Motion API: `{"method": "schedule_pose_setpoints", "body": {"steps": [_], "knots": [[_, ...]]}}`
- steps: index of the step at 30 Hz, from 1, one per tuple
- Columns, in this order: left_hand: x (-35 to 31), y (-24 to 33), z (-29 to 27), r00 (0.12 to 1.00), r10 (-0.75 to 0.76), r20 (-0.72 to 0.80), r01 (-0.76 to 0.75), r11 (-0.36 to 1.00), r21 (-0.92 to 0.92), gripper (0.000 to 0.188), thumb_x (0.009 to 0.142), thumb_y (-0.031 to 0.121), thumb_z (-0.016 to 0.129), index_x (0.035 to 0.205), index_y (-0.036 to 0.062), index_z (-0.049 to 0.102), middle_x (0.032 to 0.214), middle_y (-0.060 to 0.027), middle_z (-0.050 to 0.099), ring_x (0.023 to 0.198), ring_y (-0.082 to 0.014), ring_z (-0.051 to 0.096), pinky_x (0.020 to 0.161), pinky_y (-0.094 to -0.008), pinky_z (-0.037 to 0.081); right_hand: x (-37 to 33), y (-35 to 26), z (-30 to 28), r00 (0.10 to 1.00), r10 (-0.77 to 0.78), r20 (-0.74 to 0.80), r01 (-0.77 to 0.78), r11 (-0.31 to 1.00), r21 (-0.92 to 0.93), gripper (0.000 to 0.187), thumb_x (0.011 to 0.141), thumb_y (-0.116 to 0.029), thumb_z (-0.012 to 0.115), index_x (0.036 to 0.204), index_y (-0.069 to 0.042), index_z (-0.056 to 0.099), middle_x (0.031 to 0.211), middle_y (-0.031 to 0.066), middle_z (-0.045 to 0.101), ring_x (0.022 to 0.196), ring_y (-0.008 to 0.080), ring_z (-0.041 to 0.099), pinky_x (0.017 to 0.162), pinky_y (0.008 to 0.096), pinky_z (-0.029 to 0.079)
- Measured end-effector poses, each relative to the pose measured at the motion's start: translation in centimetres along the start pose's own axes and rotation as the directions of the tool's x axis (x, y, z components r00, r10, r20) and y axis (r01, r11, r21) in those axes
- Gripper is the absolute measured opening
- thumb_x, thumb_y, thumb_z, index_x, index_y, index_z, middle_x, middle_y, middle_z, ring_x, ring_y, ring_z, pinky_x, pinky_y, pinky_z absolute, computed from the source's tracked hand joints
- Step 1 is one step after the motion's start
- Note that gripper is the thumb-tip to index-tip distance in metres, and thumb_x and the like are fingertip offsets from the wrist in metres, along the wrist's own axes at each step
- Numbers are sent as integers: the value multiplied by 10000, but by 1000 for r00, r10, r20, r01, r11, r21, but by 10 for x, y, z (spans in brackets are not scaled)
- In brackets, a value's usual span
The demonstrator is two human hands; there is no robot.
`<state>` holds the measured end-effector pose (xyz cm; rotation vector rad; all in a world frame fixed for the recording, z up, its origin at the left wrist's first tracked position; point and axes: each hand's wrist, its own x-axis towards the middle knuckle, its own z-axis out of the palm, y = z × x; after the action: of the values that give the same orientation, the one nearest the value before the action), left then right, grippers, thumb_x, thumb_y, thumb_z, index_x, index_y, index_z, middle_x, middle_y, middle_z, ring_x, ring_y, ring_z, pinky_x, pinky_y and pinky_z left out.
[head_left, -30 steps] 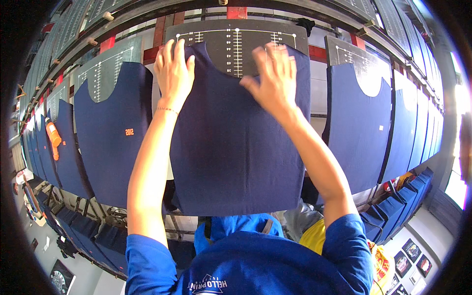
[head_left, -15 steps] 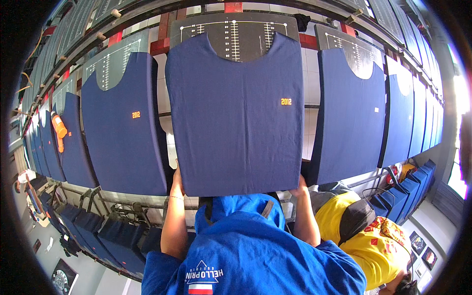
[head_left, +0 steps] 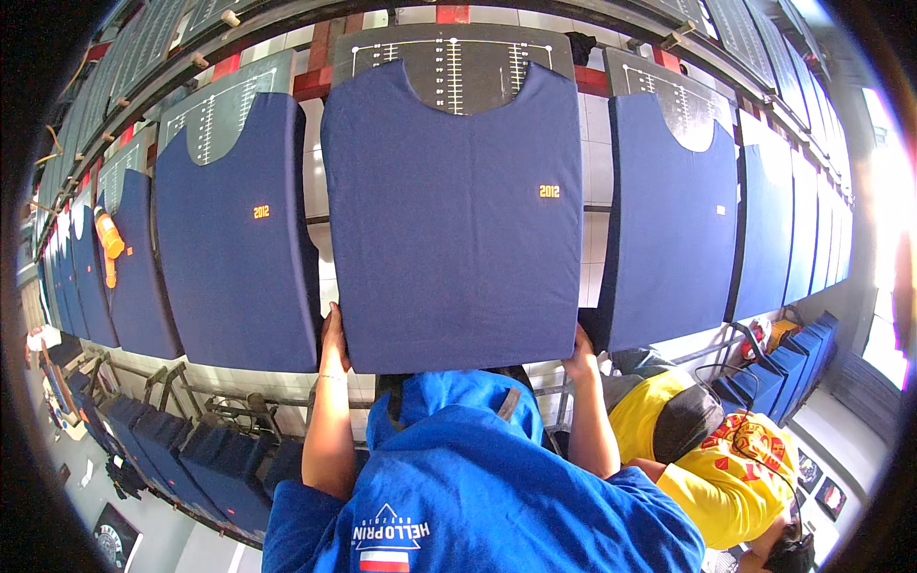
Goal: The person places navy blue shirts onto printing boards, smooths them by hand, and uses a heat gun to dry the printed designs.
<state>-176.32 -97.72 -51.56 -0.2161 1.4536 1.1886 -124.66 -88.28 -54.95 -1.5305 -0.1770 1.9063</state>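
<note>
A navy T-shirt [head_left: 454, 229] is stretched over a dark printing board [head_left: 487, 62] in front of me, its scooped neckline toward the far end. White ruler markings show on the bare board above the neckline. A small orange-yellow print [head_left: 549, 192] sits on the shirt's upper right. My left hand [head_left: 333, 342] grips the shirt at the near left edge of the board. At the near right edge, my right hand [head_left: 580, 354] holds the shirt's other side. Some fingers of both hands are hidden behind the board's sides.
Similar boards carry a navy shirt on the left [head_left: 229, 258] and a navy shirt on the right [head_left: 673, 229]. An orange heat-gun-like tool [head_left: 109, 244] lies on a farther left shirt. A person in yellow [head_left: 735, 497] bends close by on my right. Metal rails [head_left: 277, 19] run behind.
Creases in the lower part of the shirt have smoothed out, and its near edge looks straighter. Both hands stay at the near side edges. The view has shifted slightly.
</note>
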Motion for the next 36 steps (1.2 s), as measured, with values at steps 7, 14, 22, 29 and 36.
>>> {"method": "schedule_pose_setpoints", "body": {"steps": [7,14,22,29,36], "knots": [[10,-4,-5,999,-9,51,8,999,37,669,1042,556,443,1403,-4,505,1347,-173,604,1214,-293,595,1026,-446,475,-7,-51,45,983,-125,-131,35,840,-541,533,1065,-412,461,1435,-32,509,1380,154,590,1281,279,551,1089,391,418],[40,-2,-8,987,-122,106,101,978,184,792,983,666,457,1414,4,505,1329,-168,618,1174,-295,623,1001,-457,503,-57,-103,273,636,-159,755,611,-494,-618,638,900,-332,670,1429,-26,490,1504,183,465,1404,393,410,1174,505,312],[85,159,112,961,221,166,-250,951,179,718,1009,621,462,1389,20,563,1328,-126,624,1230,-240,570,1078,-389,419,111,-178,392,221,-407,886,473,-750,-462,756,894,-486,634,1439,6,458,1525,232,424,1421,414,389,1187,547,281],[117,267,167,851,423,311,-507,815,279,613,938,304,704,1362,-90,502,1301,-160,608,1173,-198,578,1029,-296,435,-35,9,323,-11,527,850,822,-479,307,852,844,-739,501,1511,-211,448,1626,75,323,1517,304,258,1233,541,208],[126,323,184,780,447,439,-619,444,648,367,807,125,739,1135,-8,641,1053,-128,688,996,-220,640,839,-342,506,143,-142,529,110,-3,994,605,-793,-70,796,917,-603,546,1500,-74,433,1593,149,366,1499,339,289,1239,512,183]]}}
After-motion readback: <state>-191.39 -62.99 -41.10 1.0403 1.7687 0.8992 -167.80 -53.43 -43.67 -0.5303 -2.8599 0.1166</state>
